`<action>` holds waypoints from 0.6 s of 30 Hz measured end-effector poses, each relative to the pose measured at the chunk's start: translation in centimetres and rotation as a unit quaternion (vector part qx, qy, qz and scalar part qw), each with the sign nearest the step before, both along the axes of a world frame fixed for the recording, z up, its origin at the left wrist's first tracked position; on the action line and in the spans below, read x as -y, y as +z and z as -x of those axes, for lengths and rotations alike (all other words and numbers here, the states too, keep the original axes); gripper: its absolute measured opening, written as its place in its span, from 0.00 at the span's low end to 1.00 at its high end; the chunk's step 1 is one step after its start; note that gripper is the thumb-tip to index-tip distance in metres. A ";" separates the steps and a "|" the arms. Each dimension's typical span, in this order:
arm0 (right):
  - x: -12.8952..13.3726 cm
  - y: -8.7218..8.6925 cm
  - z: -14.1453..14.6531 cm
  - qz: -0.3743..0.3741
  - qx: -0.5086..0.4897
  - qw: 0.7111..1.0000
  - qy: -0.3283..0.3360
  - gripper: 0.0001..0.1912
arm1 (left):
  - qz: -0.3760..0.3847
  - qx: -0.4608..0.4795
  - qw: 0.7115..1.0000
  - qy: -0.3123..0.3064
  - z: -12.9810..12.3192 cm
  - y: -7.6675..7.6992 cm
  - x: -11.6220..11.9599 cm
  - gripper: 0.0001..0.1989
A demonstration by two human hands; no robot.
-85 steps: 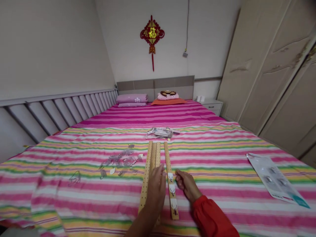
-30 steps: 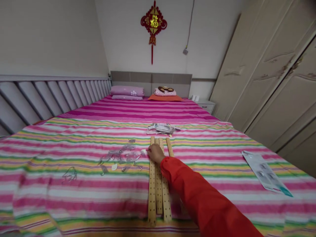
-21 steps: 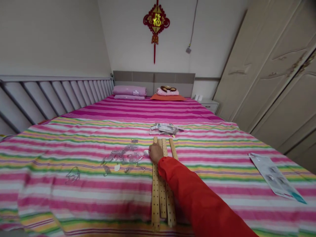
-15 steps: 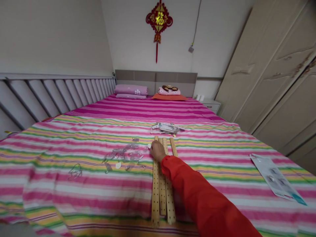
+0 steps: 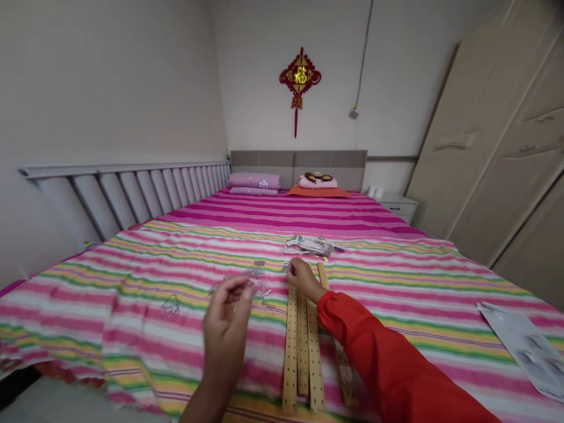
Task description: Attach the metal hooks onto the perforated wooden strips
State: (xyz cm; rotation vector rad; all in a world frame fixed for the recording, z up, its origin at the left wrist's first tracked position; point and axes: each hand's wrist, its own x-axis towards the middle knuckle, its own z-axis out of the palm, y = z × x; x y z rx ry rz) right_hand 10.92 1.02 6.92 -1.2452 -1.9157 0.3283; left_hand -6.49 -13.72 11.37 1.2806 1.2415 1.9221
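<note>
My right hand (image 5: 305, 278), in a red sleeve, is over the far ends of several pale wooden strips (image 5: 291, 352) with rows of small dark dots. Its fingers are pinched together, and what lies between them is too small to make out. My left hand (image 5: 227, 323) is raised nearer to me, palm inward, fingers bent and thumb apart, with nothing visible in it. Behind its fingertips lie small clear plastic packets and metal hooks (image 5: 264, 292), partly hidden by that hand. Another strip (image 5: 343, 373) lies to the right, partly under my right sleeve.
Beyond the strips is a pile of clear packages (image 5: 312, 244). A thin wire-like piece (image 5: 170, 305) lies at left, and a flat blister package (image 5: 524, 349) at right. Everything rests on a striped bedspread (image 5: 409, 352). A railing (image 5: 145, 191) runs along the left side.
My left hand has come into view from below, in front of the small packets. My right hand stays over the strips' far ends. The view has tilted up and turned left.
</note>
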 end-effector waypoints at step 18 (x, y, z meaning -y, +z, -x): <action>12.2 -0.5 -0.3 0.188 -0.335 0.912 0.145 0.10 | 0.108 -0.036 0.991 -0.067 -3.6 -7.5 -1.1 0.07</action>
